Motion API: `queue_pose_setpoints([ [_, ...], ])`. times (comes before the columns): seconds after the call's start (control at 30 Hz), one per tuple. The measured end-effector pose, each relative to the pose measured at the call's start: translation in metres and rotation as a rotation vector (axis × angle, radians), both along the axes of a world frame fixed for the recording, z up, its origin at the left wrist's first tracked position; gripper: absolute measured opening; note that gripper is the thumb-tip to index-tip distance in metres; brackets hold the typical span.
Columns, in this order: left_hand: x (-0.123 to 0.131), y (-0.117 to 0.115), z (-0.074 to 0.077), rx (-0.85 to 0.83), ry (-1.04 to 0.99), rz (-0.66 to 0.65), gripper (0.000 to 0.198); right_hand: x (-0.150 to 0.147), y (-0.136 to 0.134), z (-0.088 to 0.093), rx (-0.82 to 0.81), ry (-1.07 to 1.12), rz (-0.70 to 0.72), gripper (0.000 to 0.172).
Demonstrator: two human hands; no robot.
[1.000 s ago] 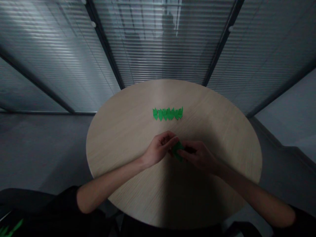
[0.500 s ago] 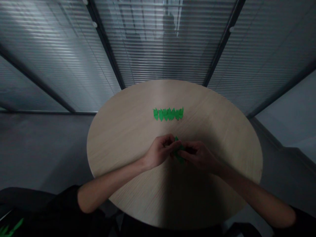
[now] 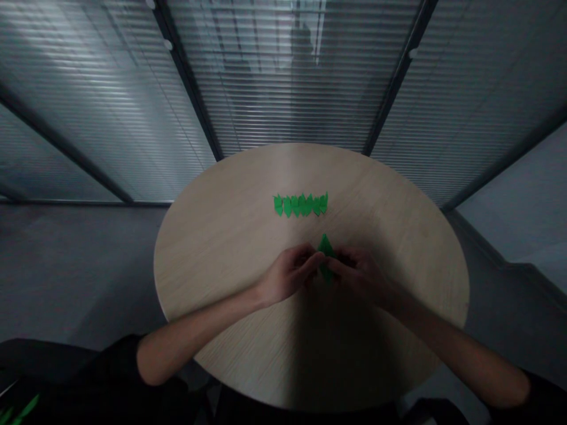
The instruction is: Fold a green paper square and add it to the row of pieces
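Between my hands, over the near middle of the round table, is a folded green piece that looks like paper (image 3: 325, 243). Its pointed tip sticks up beyond my fingers and its lower end shows beneath them. My left hand (image 3: 292, 270) pinches its left side with thumb and fingers. From the right, my right hand (image 3: 357, 274) pinches it too, thumb on the near face. Fingers cover the middle of the piece. Farther off, a row of several small green folded pieces (image 3: 300, 205) lies side by side on the wood, apart from my hands.
The round wooden table (image 3: 212, 236) fills the middle, with my shadow across its near part. Glass panels with blinds (image 3: 292, 106) stand close behind it. At the lower left, more green pieces (image 3: 26, 410) show on something dark beside me.
The green piece has been turned in my fingers, so its pointed tip now rises higher and shows as a clear triangle. Both hands still pinch it. The row has not changed.
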State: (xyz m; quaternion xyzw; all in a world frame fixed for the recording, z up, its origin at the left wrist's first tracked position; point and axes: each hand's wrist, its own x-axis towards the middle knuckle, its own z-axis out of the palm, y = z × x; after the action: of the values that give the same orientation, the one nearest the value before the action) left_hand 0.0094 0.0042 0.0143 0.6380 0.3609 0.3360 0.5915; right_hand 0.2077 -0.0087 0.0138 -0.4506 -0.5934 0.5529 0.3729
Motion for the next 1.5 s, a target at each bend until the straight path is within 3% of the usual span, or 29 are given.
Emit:
queue_pose_setpoints([
  [0.4,-0.0016,0.0024,-0.0014,0.012,-0.037,-0.041,0.043,0.0027,0.003,-0.0031,0.045,-0.045,0.028,0.043],
  [0.57,-0.001,0.0005,-0.0022,0.019,-0.008,-0.019,0.044,0.0021,0.0029,-0.0009,0.109,-0.059,-0.015,0.046],
  [0.77,0.0006,-0.002,0.0029,0.015,0.029,-0.1,0.039,0.0021,0.0025,-0.0027,0.155,-0.068,-0.076,0.043],
  [1.07,-0.0006,0.0,-0.0033,-0.006,0.017,-0.071,0.037,0.0014,0.0043,-0.0078,0.06,-0.012,-0.067,0.036],
  [1.5,-0.0007,-0.0001,-0.0057,-0.015,0.017,-0.118,0.041,-0.0005,0.0031,0.0,0.044,-0.013,-0.066,0.036],
])
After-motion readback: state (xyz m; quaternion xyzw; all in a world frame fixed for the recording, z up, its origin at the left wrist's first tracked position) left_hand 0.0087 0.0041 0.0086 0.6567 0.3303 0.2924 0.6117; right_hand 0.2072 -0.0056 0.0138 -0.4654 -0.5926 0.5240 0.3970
